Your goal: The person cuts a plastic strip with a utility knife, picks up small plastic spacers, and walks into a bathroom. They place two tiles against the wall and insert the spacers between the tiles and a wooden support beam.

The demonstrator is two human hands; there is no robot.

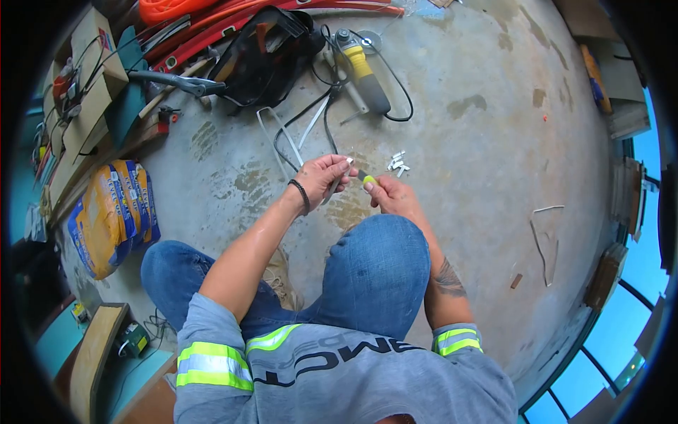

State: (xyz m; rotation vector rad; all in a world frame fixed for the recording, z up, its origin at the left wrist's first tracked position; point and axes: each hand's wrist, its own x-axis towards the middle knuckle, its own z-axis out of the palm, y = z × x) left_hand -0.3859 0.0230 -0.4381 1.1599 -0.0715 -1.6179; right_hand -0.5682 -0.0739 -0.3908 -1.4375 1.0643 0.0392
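My left hand (325,177) is closed around a pale, flat, narrow strip (332,189), whose light end sticks up by the fingertips. My right hand (397,196) grips a knife (371,181) by its yellow-green handle. The knife's dark blade points left, close to the strip's end; whether they touch is too small to tell. A small heap of short white pieces (399,164) lies on the floor just beyond my right hand. Past my left hand, a bent pale strip (265,127) lies on the concrete near a black cord.
A yellow angle grinder (364,74) with its cord lies ahead, beside an open black bag (265,60). Yellow-and-blue sacks (116,215) stand at left. A bent thin strip (542,247) and a small brown scrap (516,280) lie on the floor (480,177) at right.
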